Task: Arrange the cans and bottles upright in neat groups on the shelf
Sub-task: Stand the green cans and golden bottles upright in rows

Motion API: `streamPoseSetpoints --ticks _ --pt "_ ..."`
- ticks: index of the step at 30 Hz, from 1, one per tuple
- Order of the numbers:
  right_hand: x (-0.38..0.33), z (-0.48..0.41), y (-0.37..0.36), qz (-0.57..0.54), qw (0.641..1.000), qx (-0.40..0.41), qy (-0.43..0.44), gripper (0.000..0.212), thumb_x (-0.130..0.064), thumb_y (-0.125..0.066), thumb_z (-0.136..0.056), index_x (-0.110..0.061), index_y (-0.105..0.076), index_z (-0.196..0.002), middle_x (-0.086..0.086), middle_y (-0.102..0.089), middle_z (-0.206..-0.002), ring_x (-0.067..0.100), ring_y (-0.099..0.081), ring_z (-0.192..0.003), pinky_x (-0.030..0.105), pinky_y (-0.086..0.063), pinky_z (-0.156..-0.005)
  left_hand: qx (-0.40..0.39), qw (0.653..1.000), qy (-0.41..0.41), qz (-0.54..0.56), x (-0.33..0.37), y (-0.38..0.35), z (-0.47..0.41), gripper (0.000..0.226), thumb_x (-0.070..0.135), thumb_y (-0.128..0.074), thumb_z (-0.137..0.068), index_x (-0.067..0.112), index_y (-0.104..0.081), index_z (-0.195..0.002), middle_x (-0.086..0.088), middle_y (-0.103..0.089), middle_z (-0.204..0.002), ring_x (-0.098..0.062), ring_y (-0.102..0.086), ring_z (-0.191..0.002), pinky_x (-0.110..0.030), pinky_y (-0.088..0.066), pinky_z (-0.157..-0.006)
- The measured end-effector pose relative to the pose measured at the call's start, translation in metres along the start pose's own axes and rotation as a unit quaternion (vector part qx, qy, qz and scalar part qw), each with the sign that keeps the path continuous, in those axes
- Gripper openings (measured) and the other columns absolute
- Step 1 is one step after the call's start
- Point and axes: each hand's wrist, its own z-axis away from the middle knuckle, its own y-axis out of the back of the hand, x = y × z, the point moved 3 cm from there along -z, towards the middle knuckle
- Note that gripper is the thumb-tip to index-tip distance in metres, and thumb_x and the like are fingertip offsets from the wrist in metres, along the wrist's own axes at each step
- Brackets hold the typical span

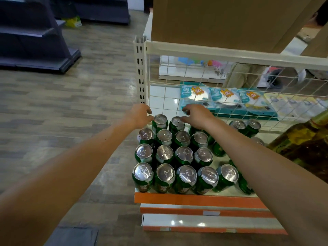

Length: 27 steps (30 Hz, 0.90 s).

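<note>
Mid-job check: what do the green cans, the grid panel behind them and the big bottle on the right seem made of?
Green cans: metal, likely aluminium; shiny silver tops with pull tabs. Grid panel: thin wire, cream coated, probably painted steel. Big bottle: clear, glass or plastic, cannot tell; yellowish contents show through.

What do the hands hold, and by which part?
No clear grip. The left hand touches the back-left can near its top; the right hand, the next can at its rim.
</note>
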Motion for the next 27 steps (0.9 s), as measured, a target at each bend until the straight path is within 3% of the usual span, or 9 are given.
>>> streamPoseSetpoints --ticks 3,6,10,13,18,22,27 --pt "-0.030 -0.023 -0.013 -0.007 0.999 -0.030 0.029 0.063 -0.047 -0.066 -0.088 -0.019 -0.048 -0.141 0.007 -0.053 -0.140 0.026 -0.053 -0.123 0.037 -0.045 -0.098 0.009 1.000 0.016 0.016 -0.015 0.000 0.002 0.028 0.024 -0.065 -0.094 0.005 -0.068 -0.115 -0.011 -0.068 -0.115 -0.026 -0.063 -0.102 -0.038 -0.052 -0.092" --pt "-0.057 -0.041 -0.032 -0.003 0.997 -0.063 0.040 0.073 -0.050 -0.071 -0.083 -0.017 -0.045 -0.143 0.008 -0.050 -0.143 0.027 -0.051 -0.126 0.040 -0.044 -0.102 -0.006 0.999 0.032 0.017 -0.036 0.000 0.012 0.029 0.023 -0.064 -0.095 0.005 -0.068 -0.117 -0.011 -0.067 -0.117 -0.026 -0.062 -0.106 -0.035 -0.050 -0.094" --pt "-0.069 -0.054 -0.058 0.048 0.995 -0.090 0.011 0.067 -0.049 -0.079 -0.074 -0.014 -0.054 -0.126 0.008 -0.059 -0.127 0.029 -0.057 -0.111 0.040 -0.048 -0.094 -0.020 0.998 0.052 0.002 -0.064 0.003 0.025 0.035 0.029 -0.060 -0.097 0.007 -0.065 -0.125 -0.010 -0.065 -0.123 -0.024 -0.060 -0.111 -0.027 -0.044 -0.083" --pt "-0.068 -0.056 -0.061 0.000 0.998 -0.067 0.001 0.067 -0.048 -0.084 -0.068 -0.016 -0.058 -0.121 0.006 -0.061 -0.121 0.027 -0.058 -0.106 0.037 -0.049 -0.089 -0.021 0.998 0.063 -0.007 -0.078 0.006 0.030 0.036 0.030 -0.060 -0.098 0.007 -0.065 -0.126 -0.011 -0.066 -0.122 -0.024 -0.060 -0.110 -0.025 -0.040 -0.080" --pt "-0.061 -0.038 -0.035 -0.063 0.998 -0.014 0.015 0.073 -0.050 -0.084 -0.068 -0.016 -0.055 -0.126 0.005 -0.061 -0.121 0.025 -0.058 -0.107 0.036 -0.049 -0.090 -0.014 0.998 0.059 0.011 -0.079 0.010 0.029 0.038 0.031 -0.061 -0.097 0.007 -0.064 -0.126 -0.012 -0.064 -0.125 -0.027 -0.060 -0.113 -0.036 -0.048 -0.097" --pt "-0.055 -0.017 0.010 -0.094 0.995 0.029 0.025 0.075 -0.052 -0.084 -0.068 -0.013 -0.056 -0.125 0.001 -0.061 -0.112 0.021 -0.057 -0.099 0.029 -0.045 -0.079 -0.007 1.000 0.020 0.022 -0.047 0.012 0.025 0.035 0.027 -0.061 -0.097 0.006 -0.064 -0.124 -0.012 -0.065 -0.125 -0.027 -0.061 -0.112 -0.036 -0.049 -0.098" --pt "-0.038 0.022 0.062 -0.139 0.987 0.074 0.036 0.069 -0.049 -0.083 -0.071 -0.013 -0.060 -0.124 0.000 -0.063 -0.112 0.016 -0.058 -0.098 0.026 -0.043 -0.080 -0.001 0.999 -0.027 0.019 0.007 0.011 0.024 0.034 0.028 -0.062 -0.095 0.007 -0.066 -0.122 -0.011 -0.065 -0.125 -0.026 -0.061 -0.112 -0.040 -0.049 -0.099"
